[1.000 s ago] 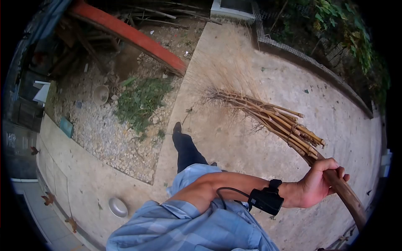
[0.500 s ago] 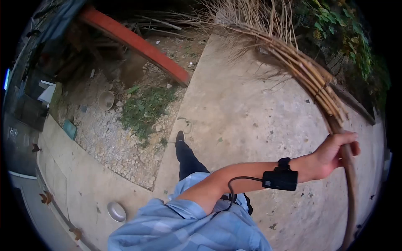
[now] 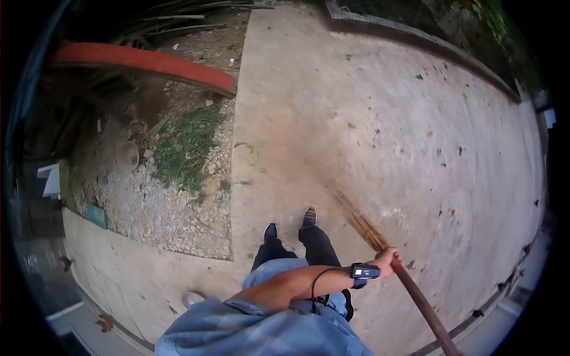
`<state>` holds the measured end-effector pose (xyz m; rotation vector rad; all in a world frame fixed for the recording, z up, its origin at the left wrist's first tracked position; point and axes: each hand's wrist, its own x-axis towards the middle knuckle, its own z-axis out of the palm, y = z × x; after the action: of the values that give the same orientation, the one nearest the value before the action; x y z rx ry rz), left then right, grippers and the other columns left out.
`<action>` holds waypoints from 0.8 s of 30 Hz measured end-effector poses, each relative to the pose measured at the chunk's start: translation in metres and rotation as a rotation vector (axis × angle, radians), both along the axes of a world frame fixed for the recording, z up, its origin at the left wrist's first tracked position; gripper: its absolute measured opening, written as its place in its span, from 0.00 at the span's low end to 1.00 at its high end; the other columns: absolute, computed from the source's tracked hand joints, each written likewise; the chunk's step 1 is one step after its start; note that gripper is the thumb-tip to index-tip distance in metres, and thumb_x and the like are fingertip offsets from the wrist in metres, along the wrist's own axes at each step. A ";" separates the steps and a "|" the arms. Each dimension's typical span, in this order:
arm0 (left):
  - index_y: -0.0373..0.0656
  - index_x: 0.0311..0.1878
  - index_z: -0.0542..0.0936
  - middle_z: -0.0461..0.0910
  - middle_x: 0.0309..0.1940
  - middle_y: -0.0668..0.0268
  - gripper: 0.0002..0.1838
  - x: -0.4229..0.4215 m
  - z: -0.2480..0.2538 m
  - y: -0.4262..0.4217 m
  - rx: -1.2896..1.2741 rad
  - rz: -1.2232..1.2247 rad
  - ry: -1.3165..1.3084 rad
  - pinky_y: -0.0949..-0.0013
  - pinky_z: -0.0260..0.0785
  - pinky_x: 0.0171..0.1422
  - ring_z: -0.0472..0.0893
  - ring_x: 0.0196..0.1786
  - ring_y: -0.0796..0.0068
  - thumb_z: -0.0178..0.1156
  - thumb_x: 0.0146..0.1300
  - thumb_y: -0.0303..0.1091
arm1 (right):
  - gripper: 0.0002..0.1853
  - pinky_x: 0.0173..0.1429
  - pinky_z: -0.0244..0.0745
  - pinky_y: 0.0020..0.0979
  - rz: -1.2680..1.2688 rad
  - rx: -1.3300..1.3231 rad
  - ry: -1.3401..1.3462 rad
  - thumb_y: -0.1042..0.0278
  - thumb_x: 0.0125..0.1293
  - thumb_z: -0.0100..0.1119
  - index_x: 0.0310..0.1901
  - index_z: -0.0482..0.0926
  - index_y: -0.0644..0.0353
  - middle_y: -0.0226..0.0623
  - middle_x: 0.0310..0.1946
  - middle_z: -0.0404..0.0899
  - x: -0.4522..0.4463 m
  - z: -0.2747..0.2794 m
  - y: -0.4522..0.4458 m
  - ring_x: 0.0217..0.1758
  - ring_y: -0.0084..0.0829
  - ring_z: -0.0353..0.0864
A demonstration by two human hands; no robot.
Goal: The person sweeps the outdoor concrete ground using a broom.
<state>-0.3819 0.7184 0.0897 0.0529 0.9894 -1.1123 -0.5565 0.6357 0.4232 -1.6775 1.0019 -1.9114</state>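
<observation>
Nearest you, your blue shirt (image 3: 255, 329) fills the bottom of the view, and your left hand (image 3: 389, 261) is wrapped firmly around the handle (image 3: 423, 301) of the broom (image 3: 368, 229), just behind the bound canes; a small black device (image 3: 364, 272) sits at that wrist. Your right hand is out of sight, so I cannot tell what it holds. The broom slants forward across the concrete (image 3: 285, 71), right of your shoes (image 3: 309, 218), its twigs blurred as if mid-stroke. I judge a sweeping pass to be the step in hand; the next move calls for a steady grip and the twigs kept low, clear of your feet. Beyond, to the left, pebbles (image 3: 205, 237) border the slab, with cut greenery (image 3: 187, 151) on them; further off lie a red beam (image 3: 145, 61) and, opposite, a low wall (image 3: 415, 41).
</observation>
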 end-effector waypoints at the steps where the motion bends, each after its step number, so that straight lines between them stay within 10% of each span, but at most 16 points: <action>1: 0.45 0.19 0.67 0.67 0.14 0.67 0.06 -0.008 -0.016 0.025 0.050 -0.069 -0.006 0.64 0.66 0.29 0.70 0.21 0.70 0.54 0.46 0.27 | 0.09 0.16 0.63 0.30 -0.084 0.018 0.002 0.74 0.47 0.58 0.17 0.68 0.60 0.35 0.12 0.64 0.013 -0.017 0.013 0.14 0.29 0.65; 10: 0.44 0.19 0.67 0.66 0.15 0.65 0.08 -0.038 -0.136 0.362 0.438 0.230 0.002 0.64 0.65 0.36 0.68 0.23 0.68 0.50 0.51 0.29 | 0.08 0.19 0.64 0.24 0.102 0.704 0.212 0.73 0.53 0.54 0.20 0.67 0.59 0.33 0.12 0.66 0.028 -0.245 0.108 0.16 0.24 0.67; 16: 0.42 0.20 0.65 0.65 0.16 0.65 0.06 -0.009 0.022 0.441 0.604 0.490 -0.040 0.65 0.62 0.41 0.67 0.24 0.70 0.50 0.51 0.26 | 0.08 0.17 0.64 0.23 0.440 0.947 -0.123 0.72 0.56 0.52 0.23 0.65 0.59 0.30 0.13 0.65 0.067 -0.278 0.144 0.13 0.22 0.64; 24: 0.43 0.17 0.65 0.64 0.15 0.67 0.09 0.069 0.006 0.394 0.364 0.517 -0.239 0.64 0.61 0.46 0.67 0.26 0.70 0.51 0.51 0.27 | 0.06 0.21 0.66 0.25 0.605 0.877 -0.260 0.71 0.57 0.48 0.24 0.66 0.56 0.30 0.14 0.65 0.120 -0.301 0.097 0.16 0.24 0.65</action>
<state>-0.3133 1.1127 0.0958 0.2075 0.9098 -0.4343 -0.4366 0.7329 0.1226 -1.0099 0.8893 -1.0175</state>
